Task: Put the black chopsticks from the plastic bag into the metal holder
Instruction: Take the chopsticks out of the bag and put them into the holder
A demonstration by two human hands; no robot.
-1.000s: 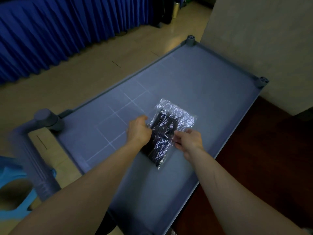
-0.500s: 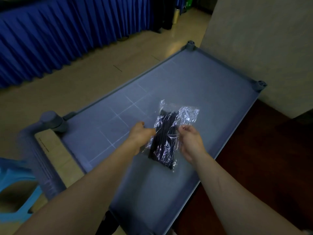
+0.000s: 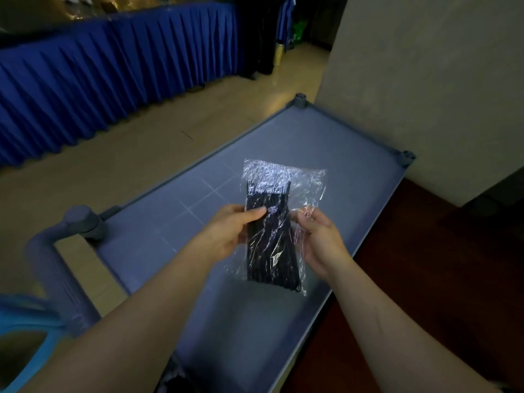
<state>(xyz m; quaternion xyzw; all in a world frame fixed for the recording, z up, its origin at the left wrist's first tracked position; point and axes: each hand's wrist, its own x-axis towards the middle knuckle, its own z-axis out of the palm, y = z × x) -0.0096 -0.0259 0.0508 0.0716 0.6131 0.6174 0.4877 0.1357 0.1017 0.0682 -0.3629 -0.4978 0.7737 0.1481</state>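
While pinched between both hands, held up above the grey-blue bench: crinkled clear plastic bag with a bundle of black chopsticks inside. Left hand curled round the bag's left edge, thumb laid across the front of the bundle, fingers hidden behind it. Right hand gripping the loose film at the bag's right edge, thumb and fingertips closed on the plastic just beside the chopsticks. Bundle roughly upright in the view, leaning slightly, its lower end near the bag's bottom corner and its upper end below a flat, empty flap of film. Both bare forearms reaching in from the bottom of the view.

Under the bag, faint pale grid lines on the bench surface, round grey corner posts at the far corners, and a thicker grey tube fitting at the near left. Beyond the bench, pale wooden floor, pleated blue curtain along the left, beige wall panel on the right, dark red-brown floor at lower right, blurred light-blue plastic object at lower left.
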